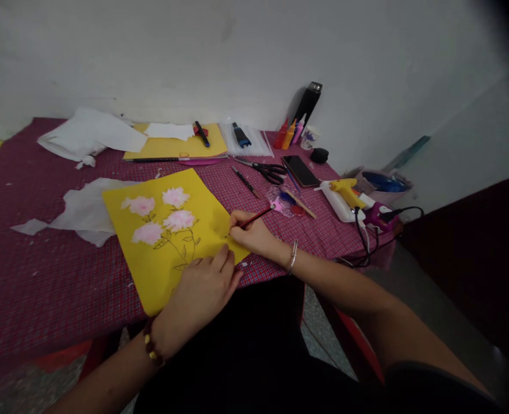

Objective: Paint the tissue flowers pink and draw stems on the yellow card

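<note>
A yellow sheet of paper (140,276) lies at an angle on the table, with several fluffy pink-and-white flowers (179,219) on it. Dark drawn stems and leaves run below the flowers. My left hand (205,284) rests flat on the sheet's near edge, fingers stretched out. Pinched in my right hand (252,234) is a slim red-and-black pencil (258,215), its point down near small dark marks on the sheet's right part. Beyond that hand are a plastic palette (280,201) with pink, blue and red paint and a wooden stick (301,204).
Scissors (267,168), a dark pen (245,182) and a phone (301,171) lie behind the sheet. Paint bottles (287,137) and a black flask (308,103) stand by the wall. White tissue (88,207) lies left; a yellow glue gun (347,191) and cords sit right.
</note>
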`<state>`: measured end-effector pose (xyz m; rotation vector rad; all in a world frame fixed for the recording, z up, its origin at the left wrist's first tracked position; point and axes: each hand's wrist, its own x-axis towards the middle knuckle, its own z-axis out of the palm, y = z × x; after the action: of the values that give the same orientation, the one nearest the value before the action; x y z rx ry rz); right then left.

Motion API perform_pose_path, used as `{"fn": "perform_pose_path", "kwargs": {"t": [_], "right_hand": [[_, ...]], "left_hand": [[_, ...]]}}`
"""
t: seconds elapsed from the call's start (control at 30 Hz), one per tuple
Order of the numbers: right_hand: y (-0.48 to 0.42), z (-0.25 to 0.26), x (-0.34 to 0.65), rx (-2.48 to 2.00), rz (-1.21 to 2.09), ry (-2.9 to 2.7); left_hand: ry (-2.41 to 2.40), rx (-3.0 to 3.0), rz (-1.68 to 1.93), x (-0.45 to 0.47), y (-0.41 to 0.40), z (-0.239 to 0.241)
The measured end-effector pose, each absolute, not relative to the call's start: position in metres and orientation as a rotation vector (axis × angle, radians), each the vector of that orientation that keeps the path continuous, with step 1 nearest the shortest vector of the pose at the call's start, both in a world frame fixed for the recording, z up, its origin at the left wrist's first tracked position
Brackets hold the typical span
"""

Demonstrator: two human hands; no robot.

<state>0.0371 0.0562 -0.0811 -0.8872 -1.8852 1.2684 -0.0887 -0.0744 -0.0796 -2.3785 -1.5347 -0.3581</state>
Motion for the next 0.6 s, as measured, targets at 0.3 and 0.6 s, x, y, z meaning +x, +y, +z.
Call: {"fn": "perform_pose_path", "kwargs": {"t": [0.3, 0.6], "right_hand": [[0.058, -0.085, 0.036, -0.888, 1.265, -1.872], [0.042, -0.081, 0.058, -0.895, 1.344, -1.862]], "left_hand": [[-1.533, -2.386, -0.341, -0.09, -0.075, -0.083], [-1.511, -2.402, -0.155, -0.066, -0.098, -0.08]]}}
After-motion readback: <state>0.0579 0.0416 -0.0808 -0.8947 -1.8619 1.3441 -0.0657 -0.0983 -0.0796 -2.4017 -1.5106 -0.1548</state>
